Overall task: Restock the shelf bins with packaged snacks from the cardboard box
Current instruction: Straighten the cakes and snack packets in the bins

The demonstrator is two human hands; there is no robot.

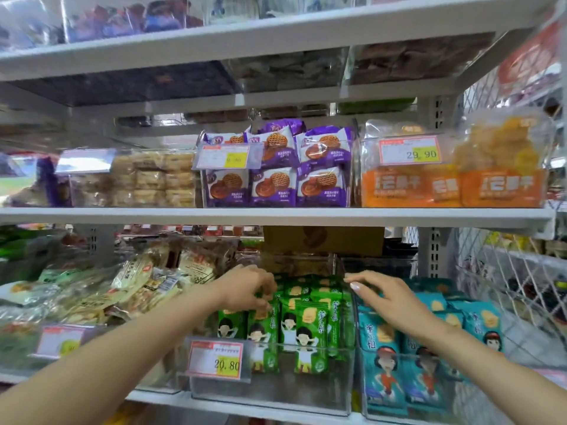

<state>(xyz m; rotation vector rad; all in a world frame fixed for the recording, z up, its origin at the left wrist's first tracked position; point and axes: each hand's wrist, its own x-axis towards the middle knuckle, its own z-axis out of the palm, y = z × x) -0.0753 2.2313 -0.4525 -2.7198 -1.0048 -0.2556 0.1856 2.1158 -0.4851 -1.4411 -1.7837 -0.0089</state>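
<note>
Left neighbour: loose mixed packs [129,286] are heaped in the bin just left of the work bin. They lean toward it, so there is little spare room on that side.
Left hand [245,285]: reaches in from the lower left with its fingers curled down. It appears to pinch the top edge of a pack in the leftmost row, but the fingertips are partly hidden.
Price tag [215,358]: clipped to the front left corner of the bin, below the left forearm and clear of the packs.
Green packets [302,317]: the task's thing. They stand upright in rows, long axis vertical and faces to the front, directly under and between both hands.
Clear bin [276,391]: the front part of the floor is bare and the packs sit toward the rear, so the open room is at the front.
Cardboard box [323,240]: sits behind the bin under the upper shelf [276,216], beyond both hands.
Right hand [389,299]: holds nothing. Its fingers are straight and reach left over the wall between the green and blue bins.
Blue packets [383,348]: upright in the next bin, partly under the right palm.
Judgement: the left hand is the nearer. Headroom under the upper shelf looks ample.
</note>
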